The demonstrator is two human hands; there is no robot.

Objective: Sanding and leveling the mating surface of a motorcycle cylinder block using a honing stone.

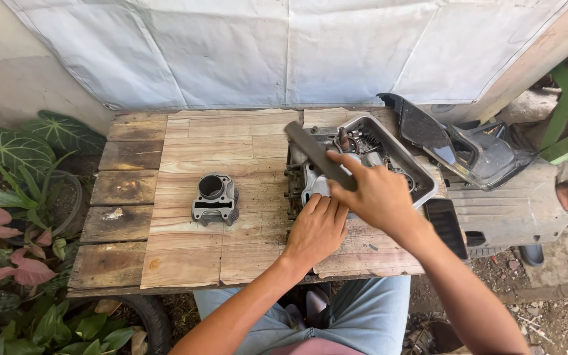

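**Two hands on one engine part, a flat tool held across it**

Two hands meet over the grey metal engine part (310, 181) at the right side of the wooden table (185, 256). The right hand (376, 197) is closed around one end of a long, flat dark tool (317, 154), fingers wrapped and pinching it; the tool's long axis runs up and away to the left from the grip, slanting across the top of the engine part. The left hand (317, 230) lies just below and left of that grip, fingers pressed together and laid flat against the near face of the engine part, touching it but not wrapped around anything I can make out. The engine part sits directly under and ahead of both hands, partly hidden by them. Beyond the grip, touching or just beside the part, stands a grey metal tray (415, 164) with small parts in it. Well apart to the left of both hands, nearer the left one, a separate cylinder block (215, 197) stands alone on the boards. A dark plastic scooter panel (468, 148) lies off to the right, past the tray.
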